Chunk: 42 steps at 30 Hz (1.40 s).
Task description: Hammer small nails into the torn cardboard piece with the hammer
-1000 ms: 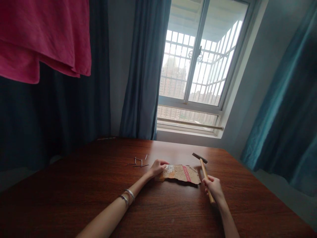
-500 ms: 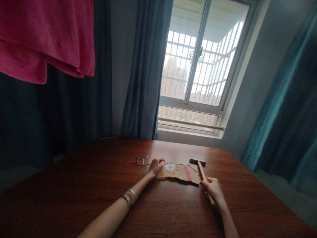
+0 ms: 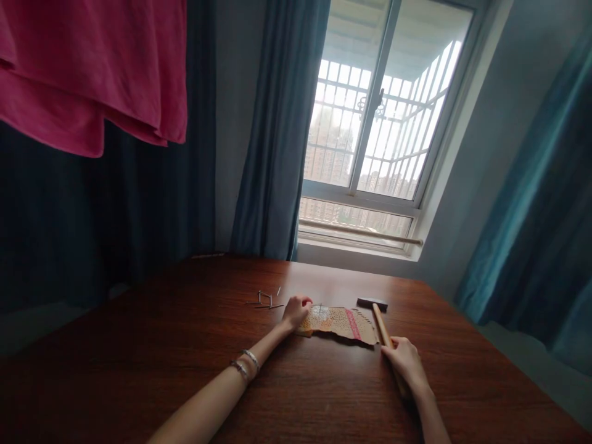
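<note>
A ragged, tan piece of cardboard, covered in dark dots and crossed by a pink stripe, lies on the wooden table. Near its left part a thin nail stands upright on a whitish patch. My left hand is closed at the cardboard's left end, its fingers curled and partly hidden. To the right, my right hand grips the wooden handle of a hammer. The dark hammer head lies at the far end, beyond the cardboard's right corner, low over or on the table; I cannot tell which.
Several loose nails lie or stand left of my left hand. Behind the brown table are a barred window and blue curtains. A pink cloth hangs at the upper left.
The view has shifted slightly, moving everything a little to the right. My right hand sits slightly lower along the hammer. My left hand stays at the cardboard's left end.
</note>
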Each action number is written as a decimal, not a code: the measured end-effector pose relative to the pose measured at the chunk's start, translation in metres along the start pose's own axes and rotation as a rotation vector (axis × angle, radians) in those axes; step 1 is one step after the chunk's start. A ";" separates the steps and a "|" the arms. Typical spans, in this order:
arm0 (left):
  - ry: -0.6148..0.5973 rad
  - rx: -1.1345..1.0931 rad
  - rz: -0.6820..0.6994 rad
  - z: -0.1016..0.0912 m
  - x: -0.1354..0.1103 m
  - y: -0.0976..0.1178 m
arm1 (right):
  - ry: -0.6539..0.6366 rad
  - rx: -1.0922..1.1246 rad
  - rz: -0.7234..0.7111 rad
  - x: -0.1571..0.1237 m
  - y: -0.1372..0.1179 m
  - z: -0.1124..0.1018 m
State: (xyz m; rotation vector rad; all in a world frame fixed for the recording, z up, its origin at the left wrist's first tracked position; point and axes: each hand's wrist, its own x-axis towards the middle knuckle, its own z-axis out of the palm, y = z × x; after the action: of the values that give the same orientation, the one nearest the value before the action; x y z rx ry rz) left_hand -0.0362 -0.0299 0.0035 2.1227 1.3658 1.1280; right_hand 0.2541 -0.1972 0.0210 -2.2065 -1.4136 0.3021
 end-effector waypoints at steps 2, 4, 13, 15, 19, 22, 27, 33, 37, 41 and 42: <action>-0.005 -0.025 -0.001 0.000 0.000 0.000 | -0.010 0.025 -0.009 0.004 0.005 0.002; -0.008 -0.052 -0.014 -0.001 0.002 0.000 | -0.016 0.047 -0.028 0.007 0.009 0.004; 0.055 0.206 -0.184 -0.049 0.035 -0.026 | 0.025 -0.006 -0.079 0.013 0.017 0.011; 0.039 0.310 -0.277 -0.064 0.041 -0.040 | 0.056 -0.029 -0.066 0.015 0.019 0.013; 0.011 0.440 -0.340 -0.078 0.045 -0.062 | 0.154 -0.062 0.002 0.020 0.022 0.016; -0.011 0.492 -0.348 -0.077 0.043 -0.067 | 0.162 -0.028 -0.004 0.023 0.022 0.017; -0.041 0.592 -0.300 -0.071 0.040 -0.060 | 0.163 0.020 -0.043 0.019 0.020 0.016; -0.130 0.613 -0.269 -0.072 0.044 -0.053 | 0.209 0.042 -0.089 0.016 0.019 0.015; -0.140 0.620 -0.257 -0.072 0.044 -0.050 | 0.286 0.076 -0.096 0.013 0.014 0.014; -0.129 0.602 -0.260 -0.074 0.041 -0.046 | 0.356 0.164 -0.189 0.007 0.001 0.011; -0.124 0.589 -0.261 -0.075 0.041 -0.045 | 0.382 0.190 -0.232 0.005 -0.003 0.010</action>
State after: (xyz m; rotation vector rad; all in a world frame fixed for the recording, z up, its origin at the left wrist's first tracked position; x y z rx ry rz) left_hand -0.1127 0.0187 0.0359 2.2382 2.0240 0.5187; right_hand 0.2496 -0.1889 0.0146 -1.8079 -1.3457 -0.0630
